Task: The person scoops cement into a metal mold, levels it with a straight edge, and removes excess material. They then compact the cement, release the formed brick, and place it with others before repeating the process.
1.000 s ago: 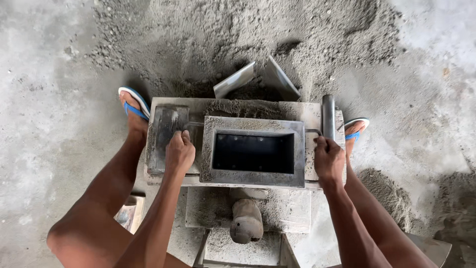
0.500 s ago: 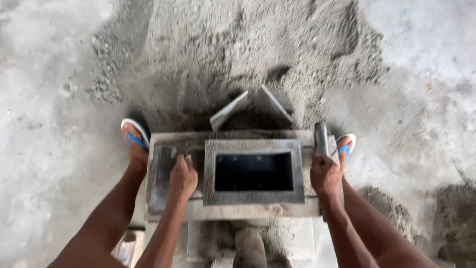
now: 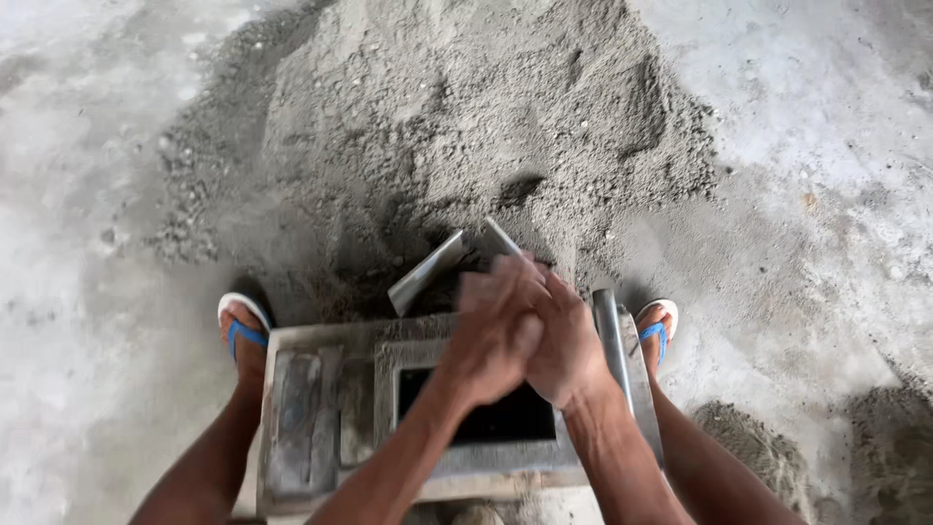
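- Head view: my left hand [image 3: 491, 335] and right hand [image 3: 564, 340] press together above the mould [image 3: 389, 365], fingers closed, gripping nothing.
- Sand pile [image 3: 466, 126] lies beyond.

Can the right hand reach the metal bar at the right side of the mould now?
Probably yes. The right hand is pressed against the left hand above the mould, and the metal bar stands just beside it with nothing between them.
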